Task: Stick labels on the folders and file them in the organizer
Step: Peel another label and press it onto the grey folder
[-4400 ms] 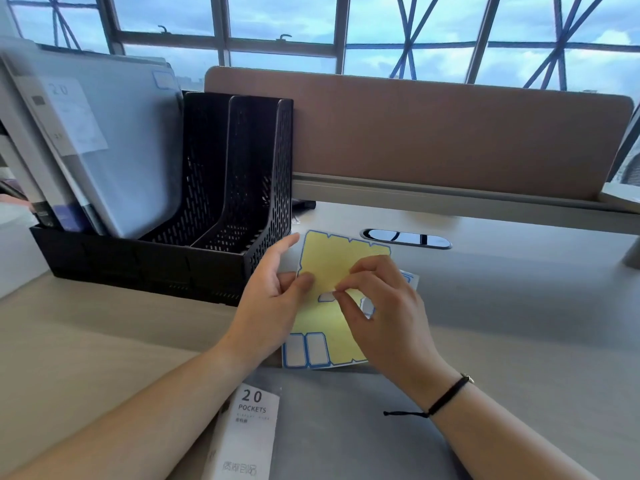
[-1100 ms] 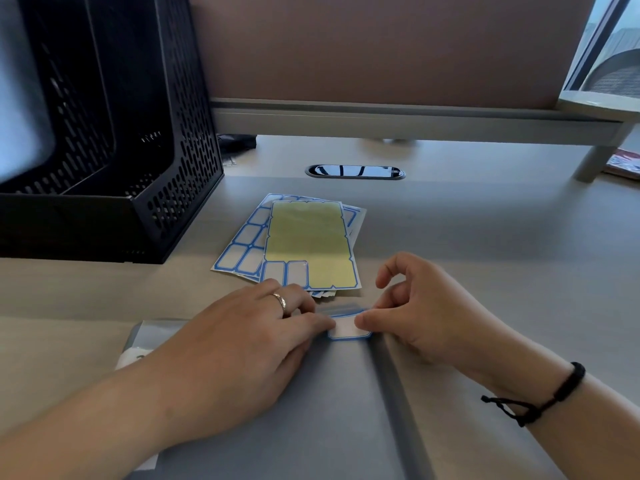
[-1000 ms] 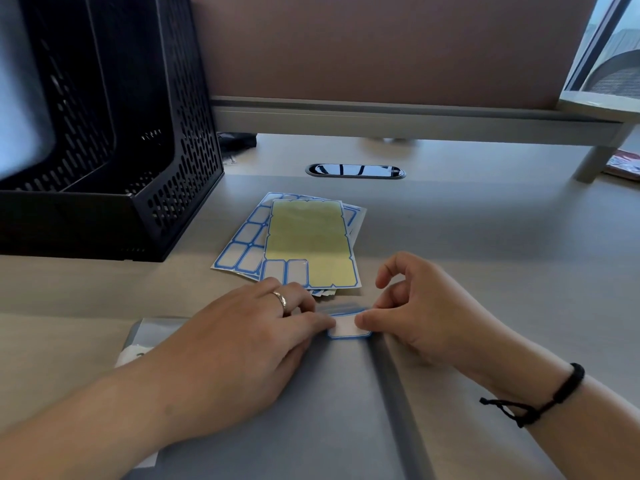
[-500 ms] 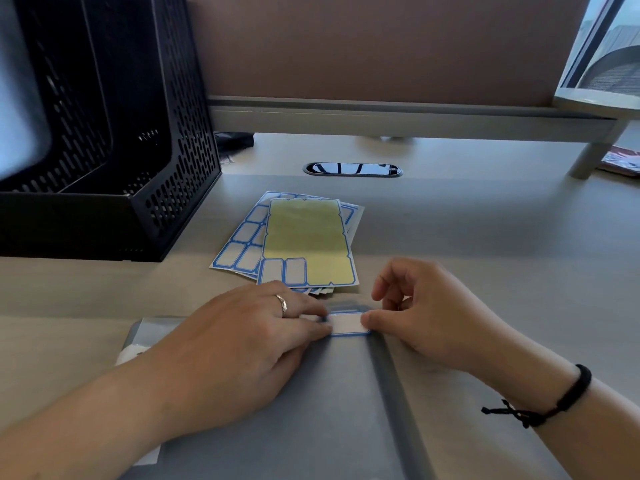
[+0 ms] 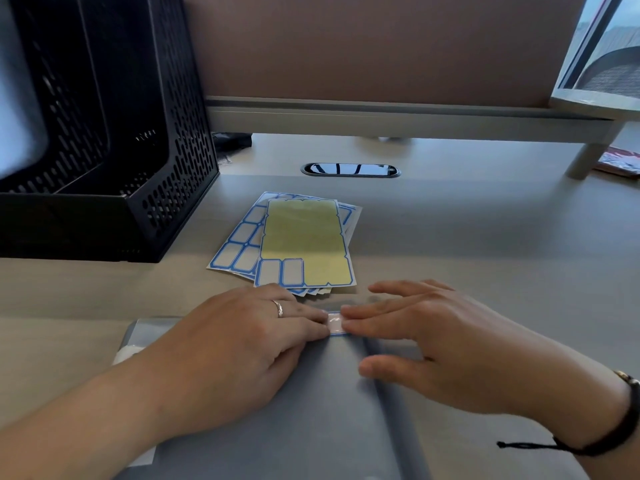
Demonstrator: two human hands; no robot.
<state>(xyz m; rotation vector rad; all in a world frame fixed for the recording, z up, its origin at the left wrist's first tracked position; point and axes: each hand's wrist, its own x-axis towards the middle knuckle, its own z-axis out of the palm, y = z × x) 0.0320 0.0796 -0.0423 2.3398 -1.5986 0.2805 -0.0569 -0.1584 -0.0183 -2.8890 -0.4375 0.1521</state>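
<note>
A grey folder (image 5: 325, 420) lies flat on the desk in front of me. A small white label with a blue border (image 5: 335, 324) sits on the folder's top edge. My left hand (image 5: 235, 355) lies flat on the folder, its fingertips pressing the label's left end. My right hand (image 5: 433, 344) lies flat too, straight fingers pressing the label's right end. Just beyond the hands is a stack of label sheets (image 5: 294, 244), the top one mostly bare yellow backing with two labels left. The black mesh organizer (image 5: 138, 140) stands at the far left.
A brown partition (image 5: 363, 46) on a grey rail closes off the back of the desk. An oval cable port (image 5: 350, 170) lies behind the label sheets. A pale folder (image 5: 14, 109) stands in the organizer's left slot. Bare desk surface (image 5: 485, 237) stretches to the right.
My right hand has let go of its pinch on the label and flattened, fingers now pressing it down. The label lies flat on the folder. My left hand has stayed in place.
</note>
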